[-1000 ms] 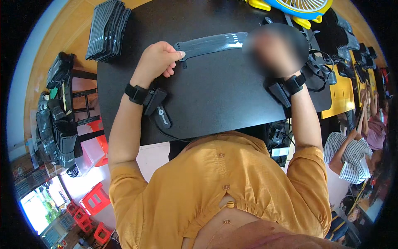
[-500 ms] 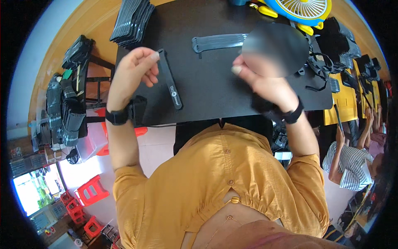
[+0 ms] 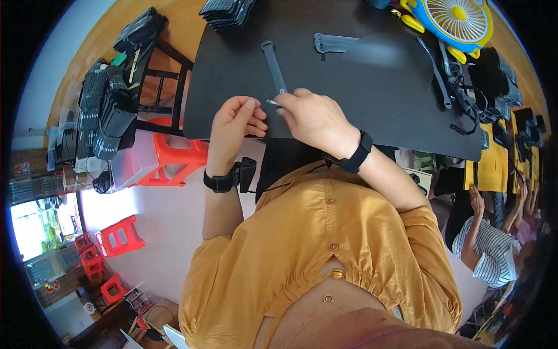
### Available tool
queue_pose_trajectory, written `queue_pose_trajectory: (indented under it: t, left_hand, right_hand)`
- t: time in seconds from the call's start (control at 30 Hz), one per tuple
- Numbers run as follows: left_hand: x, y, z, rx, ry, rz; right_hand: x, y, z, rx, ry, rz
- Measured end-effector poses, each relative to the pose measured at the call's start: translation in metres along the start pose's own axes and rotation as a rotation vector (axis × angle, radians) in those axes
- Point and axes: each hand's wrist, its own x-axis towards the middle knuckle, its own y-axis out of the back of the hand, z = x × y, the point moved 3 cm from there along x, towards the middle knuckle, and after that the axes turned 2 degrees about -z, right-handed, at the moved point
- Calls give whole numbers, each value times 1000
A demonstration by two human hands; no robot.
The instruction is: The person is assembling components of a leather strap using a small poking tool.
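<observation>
Fingers of both hands (image 3: 279, 116) pinch what looks like a dark strap's (image 3: 274, 65) end over the black mat (image 3: 372, 87).

We note a yellow-and-blue round desk fan (image 3: 459, 17) at the far right edge of the black tabletop (image 3: 372, 87). A stack of dark flat strips (image 3: 228, 13) sits at the far left corner. Red plastic stools (image 3: 119, 235) stand on the floor, left.
</observation>
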Motion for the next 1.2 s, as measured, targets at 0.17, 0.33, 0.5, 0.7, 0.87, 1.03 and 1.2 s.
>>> queue_pose_trajectory:
  t: [0.17, 0.33, 0.5, 0.7, 0.87, 1.03, 1.2]
  left_hand:
    - [-11, -18, -7, -45, 38, -61]
    - [-8, -19, -11, -11, -19, -41]
    - [-16, -36, -2, -14, 50, -139]
    - [-8, -58, -9, -135, 115, -325]
    - [-4, -63, -10, -247, 54, -422]
    - [0, -66, -7, -399, 68, -391]
    - [-6, -74, -6, -257, 46, -395]
  right_hand:
    - [-2, 0, 1, 69, 9, 103]
    - [-3, 4, -3, 19, -100, 5]
    - [-11, 11, 13, 308, -178, 84]
    - [-32, 19, -4, 374, -97, 130]
    - [-41, 25, -2, 453, -32, 113]
    - [-50, 35, 12, 812, -61, 242]
    - [-49, 31, 27, 621, -195, 333]
